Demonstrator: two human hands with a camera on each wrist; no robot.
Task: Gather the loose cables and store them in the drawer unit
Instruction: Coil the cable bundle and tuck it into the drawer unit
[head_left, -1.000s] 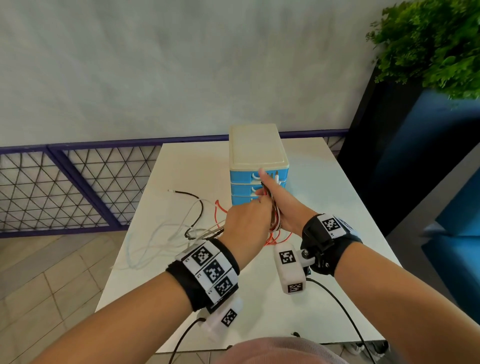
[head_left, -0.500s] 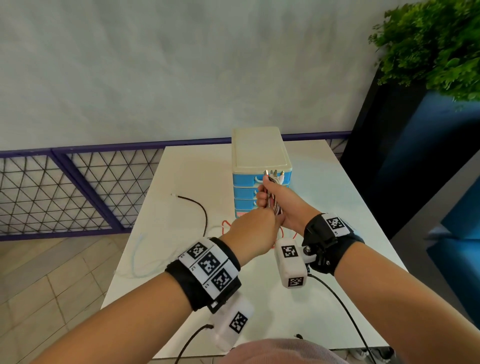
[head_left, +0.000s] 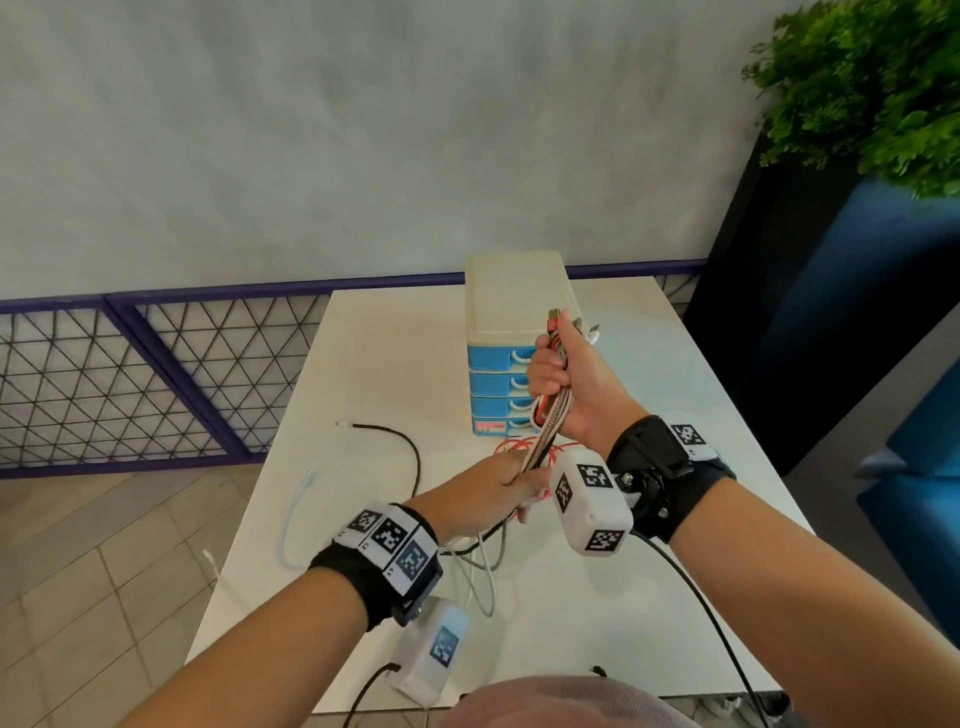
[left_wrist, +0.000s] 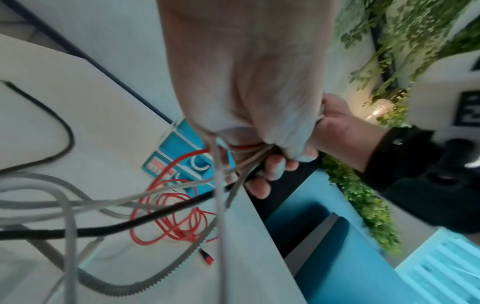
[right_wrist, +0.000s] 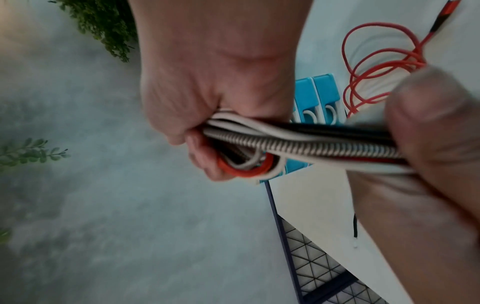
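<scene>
A cream drawer unit (head_left: 519, 291) with blue drawers stands at the back of the white table (head_left: 675, 415); its drawers look closed. In front of it my right hand (head_left: 566, 379) grips a bundle of cables (head_left: 550, 426) upright, plug ends poking out above the fist. My left hand (head_left: 493, 488) grips the same bundle lower down, close to the table. In the right wrist view the bundle (right_wrist: 298, 139) holds white, black, red and braided strands. Loose tails trail on the table: a black cable (head_left: 410, 452), a red cable (left_wrist: 168, 216) and a pale cable (head_left: 291, 519).
A purple mesh railing (head_left: 156, 374) runs behind and left of the table. A dark planter (head_left: 779, 322) with a green plant (head_left: 872, 93) stands at the right, with a blue seat (head_left: 924, 530) nearer. The table's left edge (head_left: 244, 525) drops to tiled floor.
My right hand has lifted the bundle higher in front of the drawers. The left hand has slid down the strands toward me, and the loose tails have been drawn in.
</scene>
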